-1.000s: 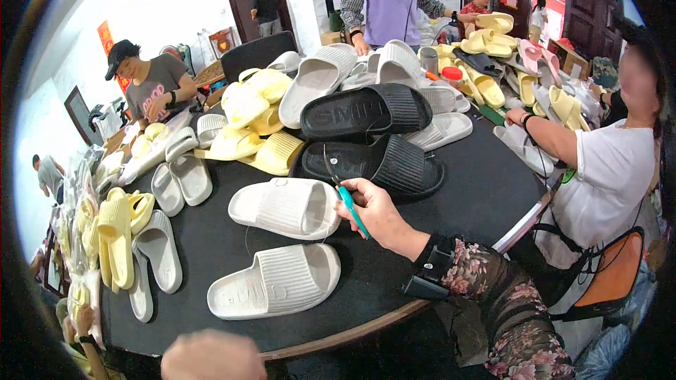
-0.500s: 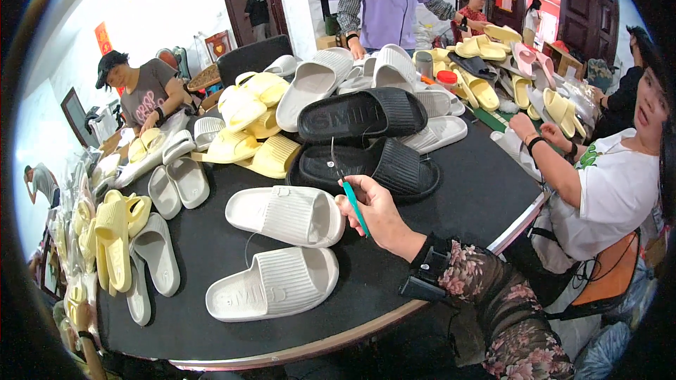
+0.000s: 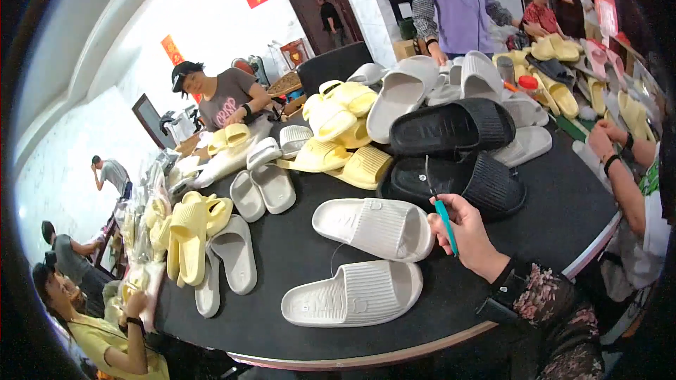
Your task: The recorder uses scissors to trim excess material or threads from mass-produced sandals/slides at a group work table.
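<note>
The view has swung left, and the left hand, blurred at the lower edge a second ago, is gone, so its hold cannot be told; only the right hand shows at work. It grips a teal-handled tool, perhaps a hook, beside the upper white slide sandal on the black counter.
</note>
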`<state>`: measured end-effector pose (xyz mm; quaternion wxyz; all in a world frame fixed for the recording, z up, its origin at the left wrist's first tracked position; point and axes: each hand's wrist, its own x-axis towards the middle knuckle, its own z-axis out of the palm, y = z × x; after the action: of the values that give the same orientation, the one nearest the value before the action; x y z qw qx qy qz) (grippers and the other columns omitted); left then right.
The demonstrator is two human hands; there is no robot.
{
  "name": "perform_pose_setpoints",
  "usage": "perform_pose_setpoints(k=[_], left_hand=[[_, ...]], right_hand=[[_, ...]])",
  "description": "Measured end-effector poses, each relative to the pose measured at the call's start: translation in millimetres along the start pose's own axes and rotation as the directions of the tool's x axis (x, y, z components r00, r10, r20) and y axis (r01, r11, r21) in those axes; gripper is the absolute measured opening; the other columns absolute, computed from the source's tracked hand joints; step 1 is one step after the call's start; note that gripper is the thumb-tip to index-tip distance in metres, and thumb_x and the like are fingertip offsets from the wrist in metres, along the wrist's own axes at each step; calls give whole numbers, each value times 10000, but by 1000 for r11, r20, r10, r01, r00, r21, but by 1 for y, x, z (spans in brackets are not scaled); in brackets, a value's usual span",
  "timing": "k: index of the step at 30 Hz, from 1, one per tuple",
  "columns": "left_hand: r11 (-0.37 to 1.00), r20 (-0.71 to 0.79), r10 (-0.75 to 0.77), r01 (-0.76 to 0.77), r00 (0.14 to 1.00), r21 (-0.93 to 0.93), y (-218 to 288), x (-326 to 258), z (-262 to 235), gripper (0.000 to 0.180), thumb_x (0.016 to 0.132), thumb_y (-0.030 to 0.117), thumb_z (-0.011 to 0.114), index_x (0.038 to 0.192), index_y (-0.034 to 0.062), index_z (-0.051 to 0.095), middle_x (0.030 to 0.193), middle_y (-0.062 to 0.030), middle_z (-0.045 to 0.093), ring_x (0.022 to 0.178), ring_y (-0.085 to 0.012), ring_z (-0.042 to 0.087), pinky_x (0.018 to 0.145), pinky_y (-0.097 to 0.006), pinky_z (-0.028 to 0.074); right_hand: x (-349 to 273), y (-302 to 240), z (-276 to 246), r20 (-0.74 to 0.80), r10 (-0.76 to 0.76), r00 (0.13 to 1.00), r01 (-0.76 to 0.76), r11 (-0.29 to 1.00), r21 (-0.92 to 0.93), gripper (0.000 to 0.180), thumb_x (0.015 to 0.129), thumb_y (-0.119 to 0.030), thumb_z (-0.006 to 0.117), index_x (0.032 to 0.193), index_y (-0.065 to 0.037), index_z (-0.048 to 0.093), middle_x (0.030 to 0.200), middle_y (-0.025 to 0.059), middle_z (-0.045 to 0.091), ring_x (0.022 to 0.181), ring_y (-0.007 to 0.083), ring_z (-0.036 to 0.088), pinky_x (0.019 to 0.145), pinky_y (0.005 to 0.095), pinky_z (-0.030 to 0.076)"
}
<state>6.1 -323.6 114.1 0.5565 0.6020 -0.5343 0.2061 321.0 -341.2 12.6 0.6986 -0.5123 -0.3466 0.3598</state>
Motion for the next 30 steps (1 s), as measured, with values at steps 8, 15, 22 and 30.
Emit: perform_pose_setpoints(k=[8,15,22,30], left_hand=[[840,-306,-525,541,794,-37,5,-8,-17,172,844,111,606,824,-60,608,732,-138,613,629,-226,610,576,-329,491],[-356,-912,-383,889,143,289,-46,-26,-81,397,853,103,604,1197,-49,477,703,-100,627,619,-154,621,579,-275,483],[-3,-881,-460,993,-106,-118,-72,-51,-105,650,938,282,543,1401,-58,240,653,-65,586,487,-101,546,445,-232,436],[107,-800,-588,969,-121,-225,-85,-53,-105,641,927,298,566,1384,-58,291,741,-52,588,571,-73,543,493,-227,445]], right_hand=[[2,-10,-3,51,4,999,-3,1000,-13,453,842,-183,672,1177,52,478,769,33,571,579,47,500,502,194,429],[9,0,0,51,-44,998,48,996,-79,466,835,-215,687,1168,48,494,807,57,598,615,54,538,510,197,452],[7,5,-1,102,-135,986,153,969,-195,427,860,-178,662,1176,37,472,714,2,533,556,33,476,475,180,408],[7,6,-5,104,-143,984,165,956,-243,419,856,-168,667,1169,37,479,737,7,548,564,32,477,496,187,417]])
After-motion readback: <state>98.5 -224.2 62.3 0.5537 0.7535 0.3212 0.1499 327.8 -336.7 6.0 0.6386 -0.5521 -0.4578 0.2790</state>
